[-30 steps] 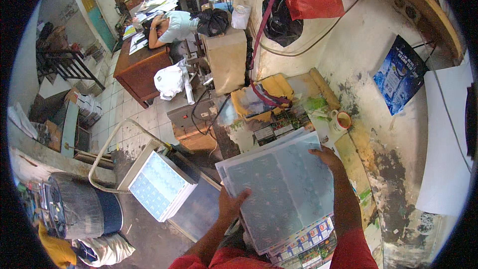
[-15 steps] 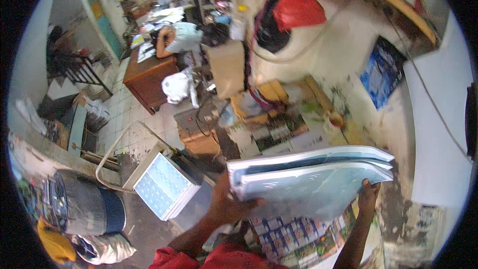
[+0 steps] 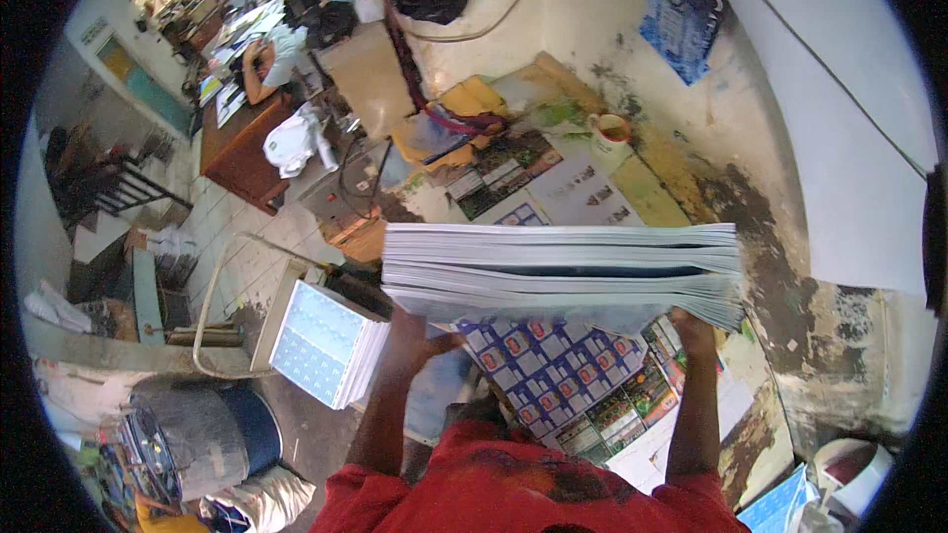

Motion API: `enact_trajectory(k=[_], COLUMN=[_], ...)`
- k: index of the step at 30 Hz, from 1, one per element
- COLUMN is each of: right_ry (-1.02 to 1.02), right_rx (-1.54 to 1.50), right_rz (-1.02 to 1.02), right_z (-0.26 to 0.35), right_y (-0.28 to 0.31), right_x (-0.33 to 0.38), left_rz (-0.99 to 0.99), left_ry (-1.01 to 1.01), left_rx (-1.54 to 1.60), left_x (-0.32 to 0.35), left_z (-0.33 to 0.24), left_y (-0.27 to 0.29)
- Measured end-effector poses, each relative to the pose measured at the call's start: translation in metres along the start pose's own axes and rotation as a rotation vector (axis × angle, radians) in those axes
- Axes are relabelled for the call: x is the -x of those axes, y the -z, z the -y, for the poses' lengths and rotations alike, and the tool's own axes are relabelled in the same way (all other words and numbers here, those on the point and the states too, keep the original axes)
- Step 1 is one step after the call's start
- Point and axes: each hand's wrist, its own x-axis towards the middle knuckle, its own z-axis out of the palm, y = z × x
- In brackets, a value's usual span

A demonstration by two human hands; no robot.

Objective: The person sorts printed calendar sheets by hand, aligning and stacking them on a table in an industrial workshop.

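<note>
A thick stack of printed paper sheets point(image 3: 553, 249) is held up in front of my chest, its white edges facing me and a dark gap running between its layers. My left hand point(image 3: 413, 334) grips the stack from below at its left end, the thumb pointing inward. At the lower right corner my right hand point(image 3: 694, 332) clasps it; most fingers of both hands are hidden by the paper. Under the stack, blue patterned printed sheets point(image 3: 553, 370) lie on the worktable. Left of my arm stands another pile of light-blue printed sheets point(image 3: 321, 341).
A mug point(image 3: 609, 131) stands on the far part of the table near the stained wall. To the left are a grey drum point(image 3: 202, 439) and a curved pale rail point(image 3: 209, 306). Another person point(image 3: 281, 59) leans at a brown desk point(image 3: 237, 163). A white panel point(image 3: 829, 118) rises at right.
The stack has tilted so that its edges now face me rather than its blue printed side. My left hand has shifted under its left end. The view has turned to the right.
</note>
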Motion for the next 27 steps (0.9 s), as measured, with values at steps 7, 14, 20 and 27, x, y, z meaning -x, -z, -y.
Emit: enact_trajectory(k=[7, 14, 20, 27], right_ry=[-0.108, -0.184, -0.151, -0.22], right_rx=[-0.164, -0.054, 0.072, 0.153], right_rz=[0.076, 0.186, 0.178, -0.192], right_z=[0.067, 0.094, 0.055, 0.132], right_y=[-0.046, -0.053, -0.065, -0.039], right_x=[-0.002, 0.01, 0.0, 0.087], left_rz=[-0.15, -0.064, -0.416, -0.048], left_ry=[0.051, 0.11, 0.18, 0.401], left_rx=[0.243, -0.125, 0.095, -0.135], left_x=[0.003, 0.024, -0.018, -0.063], left_z=[-0.011, 0.072, 0.104, 0.004], left_y=[-0.027, 0.014, -0.001, -0.036])
